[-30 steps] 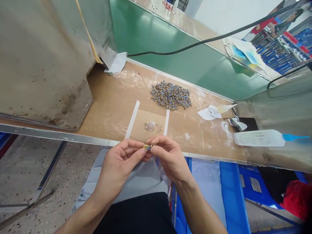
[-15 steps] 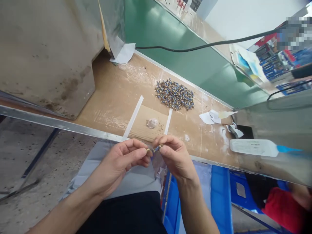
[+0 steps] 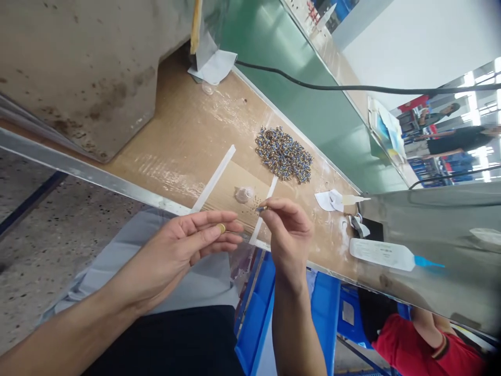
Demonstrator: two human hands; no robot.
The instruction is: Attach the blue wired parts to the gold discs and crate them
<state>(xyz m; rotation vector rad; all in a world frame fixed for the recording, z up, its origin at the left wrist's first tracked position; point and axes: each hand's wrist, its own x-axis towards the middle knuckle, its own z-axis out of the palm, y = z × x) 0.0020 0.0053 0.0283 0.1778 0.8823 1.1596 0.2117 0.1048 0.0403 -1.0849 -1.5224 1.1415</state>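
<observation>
My left hand (image 3: 183, 250) lies below the bench edge with its fingers stretched out, pinching a small gold cap (image 3: 222, 228) between thumb and forefinger. My right hand (image 3: 287, 235) is beside it, fingers pinched on a tiny blue and gold part (image 3: 261, 208) held just over the brown bench top (image 3: 183, 146). A small clear dish (image 3: 242, 195) sits just beyond both hands, with tiny specks beside it. Farther back lies a heap of several blue and gold parts (image 3: 284, 155).
Two white tape strips (image 3: 213, 180) frame the dish. A white glue bottle with a blue tip (image 3: 385, 254) and paper scraps (image 3: 331, 200) lie to the right. A grey metal housing (image 3: 78, 62) stands left, a green conveyor belt (image 3: 313, 99) behind. Blue bins (image 3: 254, 324) sit below; a person in red (image 3: 426, 350) is lower right.
My hands have parted: the right one carried the blue part up toward the dish, while the left stayed with the gold cap. The view has tilted and shifted.
</observation>
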